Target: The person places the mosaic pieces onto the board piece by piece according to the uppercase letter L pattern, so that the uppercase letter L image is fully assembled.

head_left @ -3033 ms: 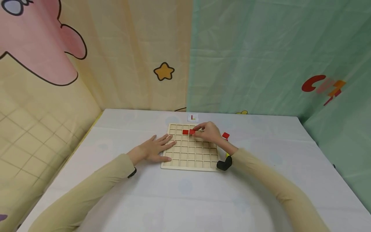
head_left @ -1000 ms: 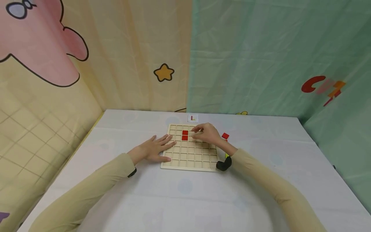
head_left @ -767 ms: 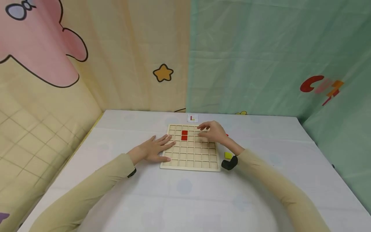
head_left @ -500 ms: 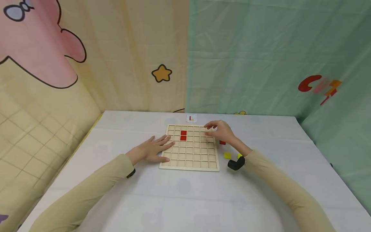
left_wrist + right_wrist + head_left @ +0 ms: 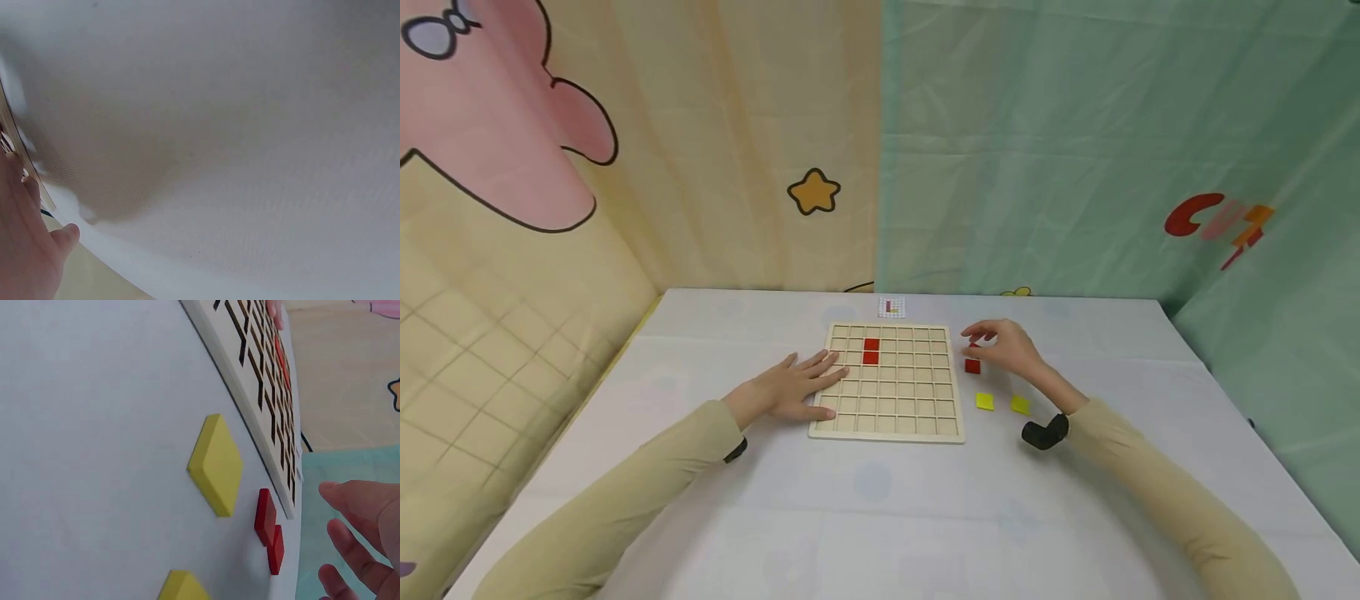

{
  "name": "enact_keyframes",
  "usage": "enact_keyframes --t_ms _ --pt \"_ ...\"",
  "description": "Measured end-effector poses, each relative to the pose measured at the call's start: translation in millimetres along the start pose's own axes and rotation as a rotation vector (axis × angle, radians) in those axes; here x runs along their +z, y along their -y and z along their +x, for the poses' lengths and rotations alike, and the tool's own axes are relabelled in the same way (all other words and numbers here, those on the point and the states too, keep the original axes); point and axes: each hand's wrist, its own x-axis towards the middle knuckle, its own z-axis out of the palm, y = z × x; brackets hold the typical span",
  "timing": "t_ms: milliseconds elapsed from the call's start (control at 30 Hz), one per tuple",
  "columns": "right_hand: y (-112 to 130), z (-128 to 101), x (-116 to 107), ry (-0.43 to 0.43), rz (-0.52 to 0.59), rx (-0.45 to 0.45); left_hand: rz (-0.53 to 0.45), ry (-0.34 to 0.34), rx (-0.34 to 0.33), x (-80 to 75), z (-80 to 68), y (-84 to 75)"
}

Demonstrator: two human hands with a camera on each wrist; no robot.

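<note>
My left hand (image 5: 786,389) lies with fingers spread across the left edge of a pale wooden grid board (image 5: 895,430). In the left wrist view, part of that hand (image 5: 31,240) shows at the lower left. Two red square tiles (image 5: 871,351) sit in the board's upper-left cells, one above the other. To the right of the board, my right hand (image 5: 1011,348) hovers over two loose red tiles (image 5: 973,366), partly hiding the farther one. The right wrist view shows its fingers (image 5: 357,550) relaxed and apart, with nothing between them; both loose red tiles (image 5: 265,517) lie on the cloth.
Two yellow tiles (image 5: 985,402) lie on the white table (image 5: 850,517) nearer me, right of the board. A small printed grid card (image 5: 892,307) rests just beyond the board. Printed curtains (image 5: 1037,150) hang behind the table.
A red tile that my right hand held has been set in the board below the other red one. That hand has let go and moved right, to the loose red tiles. My left hand stays put.
</note>
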Motion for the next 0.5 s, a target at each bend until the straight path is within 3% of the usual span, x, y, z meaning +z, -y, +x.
enact_keyframes --t_ms 500 --pt "-31 -18 5 0.098 0.025 0.106 -0.007 -0.014 0.007 2.7 0.5 1.5"
